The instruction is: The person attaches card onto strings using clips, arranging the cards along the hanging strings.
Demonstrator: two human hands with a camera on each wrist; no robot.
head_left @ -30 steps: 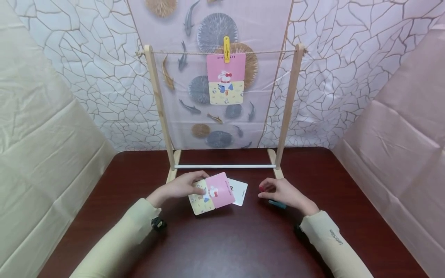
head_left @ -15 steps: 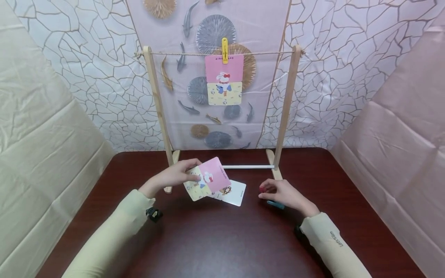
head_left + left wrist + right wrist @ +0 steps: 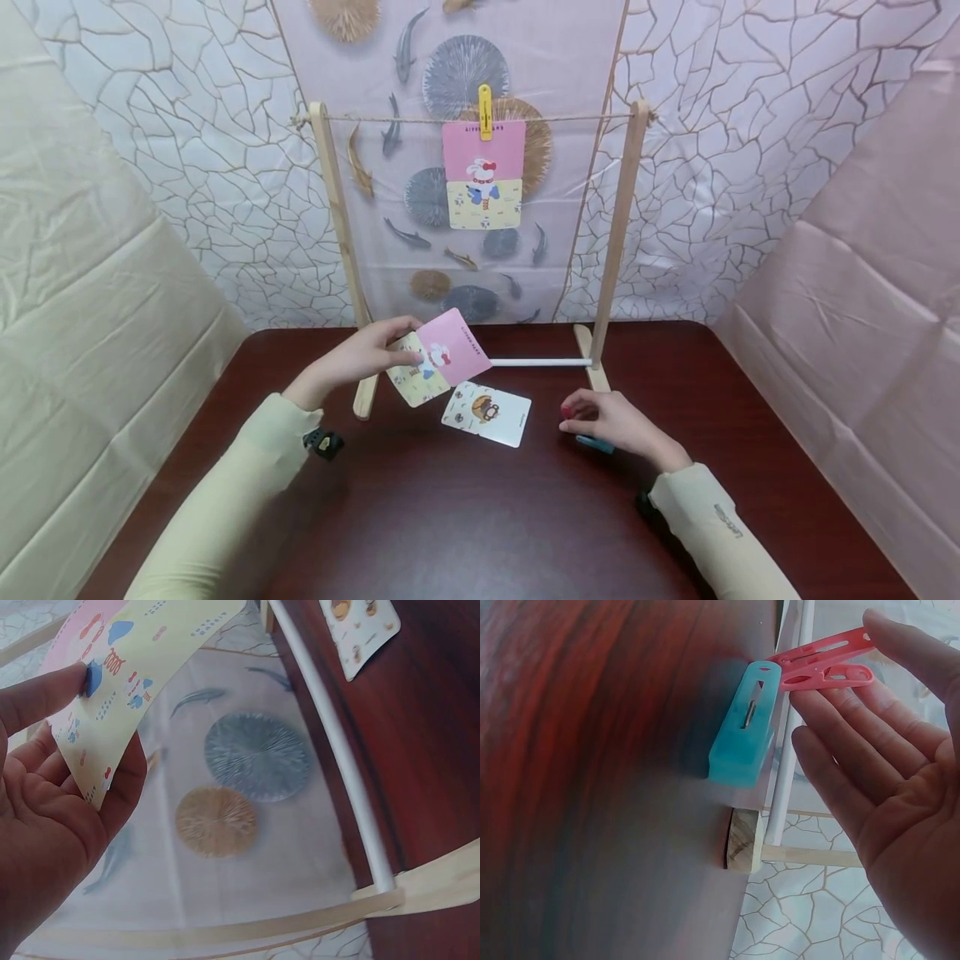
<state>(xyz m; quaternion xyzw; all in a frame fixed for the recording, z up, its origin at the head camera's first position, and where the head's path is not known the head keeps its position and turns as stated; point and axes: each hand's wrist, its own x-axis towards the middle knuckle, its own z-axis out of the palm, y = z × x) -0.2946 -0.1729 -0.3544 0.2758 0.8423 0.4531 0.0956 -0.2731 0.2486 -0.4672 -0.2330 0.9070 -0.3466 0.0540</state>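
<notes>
Rabbit card [image 3: 461, 343] in my left hand [image 3: 360, 358], red clothespin [image 3: 817, 663] in my right hand [image 3: 618, 423].
My left thumb and fingers pinch the card by its yellow end, raised left of centre in the head view; my right fingers pinch the clothespin's handles at lower right. Whether it touches the teal clothespin [image 3: 737, 754] I cannot tell. To do this well, I think I should leave the pink end free, hold the card flat without bending, and squeeze both handles evenly, so nothing slips.

Tilted card [image 3: 444, 357] (pink and yellow) — held, pink clothespin [image 3: 810, 663] — pinched
</notes>
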